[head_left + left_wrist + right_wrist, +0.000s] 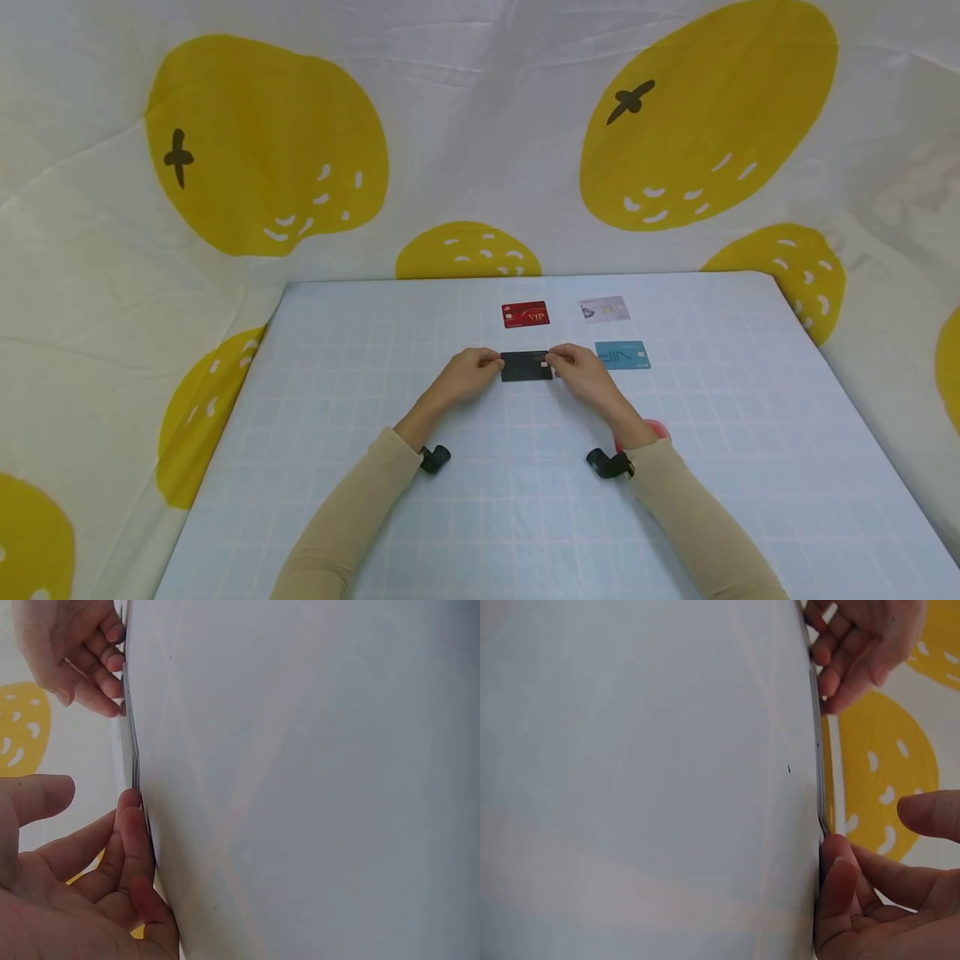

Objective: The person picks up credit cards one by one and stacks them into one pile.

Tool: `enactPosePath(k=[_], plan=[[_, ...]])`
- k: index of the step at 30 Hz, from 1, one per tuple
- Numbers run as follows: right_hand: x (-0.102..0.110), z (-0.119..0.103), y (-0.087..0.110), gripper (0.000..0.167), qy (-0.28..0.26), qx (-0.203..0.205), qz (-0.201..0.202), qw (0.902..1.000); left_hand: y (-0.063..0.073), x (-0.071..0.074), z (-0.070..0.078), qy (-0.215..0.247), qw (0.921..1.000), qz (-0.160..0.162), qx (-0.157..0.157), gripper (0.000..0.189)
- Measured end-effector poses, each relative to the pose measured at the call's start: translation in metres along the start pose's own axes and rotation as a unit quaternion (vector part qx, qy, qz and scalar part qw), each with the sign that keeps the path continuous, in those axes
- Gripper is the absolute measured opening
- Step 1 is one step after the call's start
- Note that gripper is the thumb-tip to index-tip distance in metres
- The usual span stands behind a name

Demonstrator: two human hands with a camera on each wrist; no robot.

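**Light, matched fingertips at both short ends**

The thin black rectangular plastic card (527, 368) lies between the fingers of the left hand (470, 372) and those of the right hand (583, 372), with fingertips touching each short end, low against the pale, faintly gridded surface (517, 517). The wrist views show the fingers loosely bent and the thumbs apart from them, so neither hand appears to have a firm pinch.

For a piece this thin, equal, gentle pressure from both sides seems best: pushing harder with one hand could skew it, and squeezing inward could bow it. Lifting would likely call for a fingertip under an edge first.

A red plastic card marked VIP (526, 314) lies ahead of both sets of fingers; a teal rectangular plastic card (627, 355) lies just outside the right fingers, and a pale silvery card (604, 309) beyond them.
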State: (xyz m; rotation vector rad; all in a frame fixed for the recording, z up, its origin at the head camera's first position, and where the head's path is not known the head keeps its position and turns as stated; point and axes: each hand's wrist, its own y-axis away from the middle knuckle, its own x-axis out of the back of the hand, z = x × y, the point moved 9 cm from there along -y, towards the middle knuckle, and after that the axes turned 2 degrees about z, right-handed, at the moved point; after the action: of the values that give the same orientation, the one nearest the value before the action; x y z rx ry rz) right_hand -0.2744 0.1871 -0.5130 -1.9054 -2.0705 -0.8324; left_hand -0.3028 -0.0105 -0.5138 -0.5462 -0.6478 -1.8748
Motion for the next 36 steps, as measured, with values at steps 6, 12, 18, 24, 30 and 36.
enactPosePath(k=[6,12,18,24,30,36], plan=[[0.002,-0.001,0.0,0.041,-0.002,-0.003,0.005,1.0,0.002,0.002,0.001,0.003,1.0,0.002,0.004,0.039],[0.003,0.0,-0.001,0.04,-0.002,-0.008,0.008,0.9999,0.003,0.003,0.003,0.008,1.0,0.004,-0.001,0.038],[0.006,-0.002,-0.001,0.04,-0.005,-0.004,0.002,1.0,0.004,0.006,0.002,0.005,0.9999,0.006,0.007,0.037],[0.017,-0.01,-0.014,0.041,-0.014,0.006,0.011,0.9998,-0.006,0.024,0.001,0.018,0.9991,0.029,0.025,0.033],[0.031,-0.025,-0.039,0.041,-0.021,0.019,0.035,0.999,-0.036,0.043,0.01,0.031,0.9971,0.065,0.023,0.032],[0.039,-0.028,-0.069,0.046,-0.06,0.006,0.032,0.9976,-0.062,0.049,0.014,0.065,0.9936,0.083,0.041,0.036]])
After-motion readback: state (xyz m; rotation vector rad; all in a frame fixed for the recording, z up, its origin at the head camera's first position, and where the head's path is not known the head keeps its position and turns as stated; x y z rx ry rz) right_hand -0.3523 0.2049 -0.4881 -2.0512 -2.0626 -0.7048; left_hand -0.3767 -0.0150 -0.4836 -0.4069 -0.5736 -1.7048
